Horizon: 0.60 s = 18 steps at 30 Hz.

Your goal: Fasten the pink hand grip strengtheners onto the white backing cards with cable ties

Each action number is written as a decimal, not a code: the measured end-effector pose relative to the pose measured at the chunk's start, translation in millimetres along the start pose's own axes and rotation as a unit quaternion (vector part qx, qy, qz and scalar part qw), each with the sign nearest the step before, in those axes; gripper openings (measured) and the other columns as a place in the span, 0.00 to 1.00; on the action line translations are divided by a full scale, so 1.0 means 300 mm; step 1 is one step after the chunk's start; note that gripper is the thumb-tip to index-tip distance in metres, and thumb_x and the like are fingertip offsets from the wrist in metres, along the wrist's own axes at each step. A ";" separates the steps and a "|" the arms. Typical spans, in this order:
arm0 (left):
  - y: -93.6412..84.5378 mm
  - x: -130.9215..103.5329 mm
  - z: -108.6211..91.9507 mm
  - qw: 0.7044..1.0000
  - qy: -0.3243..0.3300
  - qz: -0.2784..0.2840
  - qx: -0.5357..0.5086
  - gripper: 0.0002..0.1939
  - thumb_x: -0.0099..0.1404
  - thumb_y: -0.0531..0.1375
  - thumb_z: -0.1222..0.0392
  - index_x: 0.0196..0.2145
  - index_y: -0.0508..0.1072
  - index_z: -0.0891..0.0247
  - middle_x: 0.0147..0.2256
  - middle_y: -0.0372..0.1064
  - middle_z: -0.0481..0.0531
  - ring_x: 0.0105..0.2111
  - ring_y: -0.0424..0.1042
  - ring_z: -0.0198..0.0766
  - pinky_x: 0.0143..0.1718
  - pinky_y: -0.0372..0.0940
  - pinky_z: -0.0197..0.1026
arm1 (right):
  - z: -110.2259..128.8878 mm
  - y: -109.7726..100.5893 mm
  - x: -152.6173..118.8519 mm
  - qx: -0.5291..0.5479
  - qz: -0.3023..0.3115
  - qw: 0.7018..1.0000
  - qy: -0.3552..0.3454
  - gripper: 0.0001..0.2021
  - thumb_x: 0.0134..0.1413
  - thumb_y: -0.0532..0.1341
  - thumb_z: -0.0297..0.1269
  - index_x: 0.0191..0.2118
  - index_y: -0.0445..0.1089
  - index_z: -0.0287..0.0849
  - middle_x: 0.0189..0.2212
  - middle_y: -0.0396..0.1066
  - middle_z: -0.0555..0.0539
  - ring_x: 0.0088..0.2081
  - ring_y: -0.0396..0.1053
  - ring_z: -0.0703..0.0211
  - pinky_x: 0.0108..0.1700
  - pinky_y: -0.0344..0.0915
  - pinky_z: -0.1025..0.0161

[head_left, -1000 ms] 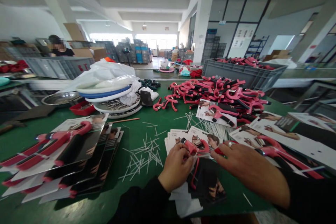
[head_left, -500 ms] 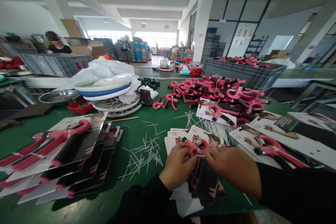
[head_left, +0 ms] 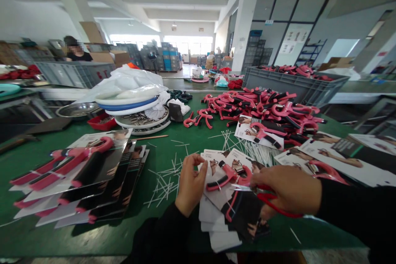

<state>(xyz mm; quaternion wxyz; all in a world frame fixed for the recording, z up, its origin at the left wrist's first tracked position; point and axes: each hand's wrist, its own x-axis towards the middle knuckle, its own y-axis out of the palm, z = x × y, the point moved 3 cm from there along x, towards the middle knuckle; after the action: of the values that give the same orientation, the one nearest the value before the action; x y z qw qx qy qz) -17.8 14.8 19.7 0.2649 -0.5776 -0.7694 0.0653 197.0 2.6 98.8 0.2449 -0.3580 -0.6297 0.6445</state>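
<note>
A pink hand gripper with black handles lies on a printed card atop a fanned stack of cards. White ties cross its handles. Just left of it, my left hand is raised with thumb and fingers curved apart, and nothing shows between them. My right hand is closed around red-handled scissors; their blades point left, over the lower right part of the pink gripper. Thin white ties lie scattered on the green table to the left of the cards.
Overlapping carded grippers are stacked on the left. A pile of pink grippers lies behind the cards, before a grey crate. Plastic-covered round trays and a red dish stand back left. A person is far left.
My left hand has let go of the pink gripper and moved left. Red scissors now show clearly in my right hand, which has shifted slightly right. The view has turned a little left.
</note>
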 end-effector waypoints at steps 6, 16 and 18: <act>-0.083 -0.049 0.003 0.994 0.063 0.008 0.092 0.10 0.59 0.55 0.62 0.41 0.66 0.60 0.42 0.64 0.53 0.46 0.62 0.43 0.48 0.58 0.48 | 0.043 -0.016 0.095 0.097 0.092 0.991 0.000 0.17 0.30 0.68 0.50 0.31 0.74 0.50 0.21 0.69 0.52 0.23 0.66 0.59 0.23 0.52 0.67; 0.005 -0.107 -0.031 0.975 0.089 0.175 0.100 0.10 0.59 0.58 0.62 0.38 0.74 0.53 0.39 0.72 0.46 0.39 0.68 0.40 0.42 0.60 0.41 | 0.032 -0.018 0.119 0.103 0.106 0.989 0.019 0.17 0.28 0.67 0.52 0.28 0.74 0.50 0.20 0.67 0.52 0.22 0.64 0.59 0.23 0.53 0.66; 0.003 -0.104 -0.028 0.976 0.083 0.174 0.105 0.09 0.59 0.58 0.62 0.38 0.74 0.54 0.38 0.73 0.45 0.38 0.68 0.39 0.42 0.60 0.41 | 0.031 -0.013 0.124 0.110 0.129 0.985 0.016 0.20 0.27 0.67 0.53 0.30 0.75 0.49 0.21 0.68 0.52 0.23 0.65 0.58 0.25 0.54 0.66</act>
<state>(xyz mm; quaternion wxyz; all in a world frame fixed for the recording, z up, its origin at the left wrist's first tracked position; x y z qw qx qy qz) -7.0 -15.4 16.3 0.3714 -0.6748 -0.6216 0.1426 166.0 25.6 96.5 0.2076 -0.4174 -0.4996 0.7302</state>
